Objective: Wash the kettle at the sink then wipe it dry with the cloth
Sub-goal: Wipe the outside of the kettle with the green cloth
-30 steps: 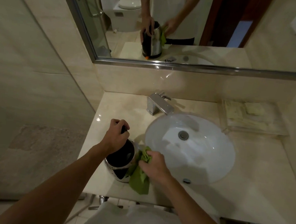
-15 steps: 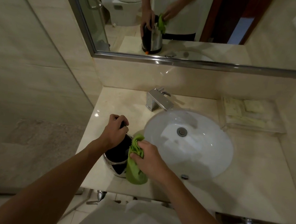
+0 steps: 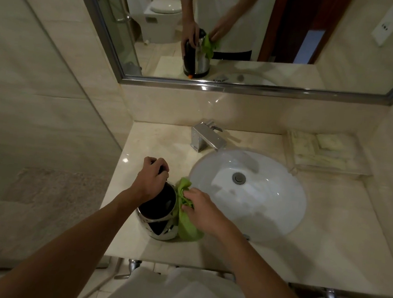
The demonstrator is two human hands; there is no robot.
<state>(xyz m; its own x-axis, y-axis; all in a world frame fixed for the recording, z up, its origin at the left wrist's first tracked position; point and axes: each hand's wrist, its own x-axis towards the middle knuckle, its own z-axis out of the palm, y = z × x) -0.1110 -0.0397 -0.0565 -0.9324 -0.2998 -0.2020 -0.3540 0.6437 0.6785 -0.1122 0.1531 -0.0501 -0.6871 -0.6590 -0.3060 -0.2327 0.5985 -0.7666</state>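
Nearest the camera, a white garment [image 3: 177,291] fills the bottom edge, and two bare forearms reach out over the marble counter [image 3: 326,233]. The kettle [image 3: 160,215] stands upright on the counter's near left part, just left of the sink [image 3: 257,202], its lid open so the dark inside and shiny steel wall show. The left hand [image 3: 150,182] comes over the kettle's far side with its fingers curled closed around the dark handle at the top rim. The right hand [image 3: 199,209] presses a bunched green cloth [image 3: 185,219] against the kettle's right wall; its fingers are bent round the cloth and grip it, and the cloth hangs down from the rim to the counter beside the kettle's base.

Right of the hands, the white oval sink is set into the counter, with a metal drain [image 3: 238,178] in its middle. At the far edge of the basin a square chrome faucet [image 3: 206,137] stands on the counter, its spout aimed toward the bowl. At the far right, against the wall, a clear tray [image 3: 322,151] holds pale folded items that are too blurred to tell apart.

Beyond the counter a metal-framed mirror [image 3: 244,88] runs along the wall. It reflects the kettle, the green cloth, both hands, a white toilet [image 3: 163,18] behind the person and a dark door [image 3: 291,26]. On the left a glass panel [image 3: 36,133] borders the counter.
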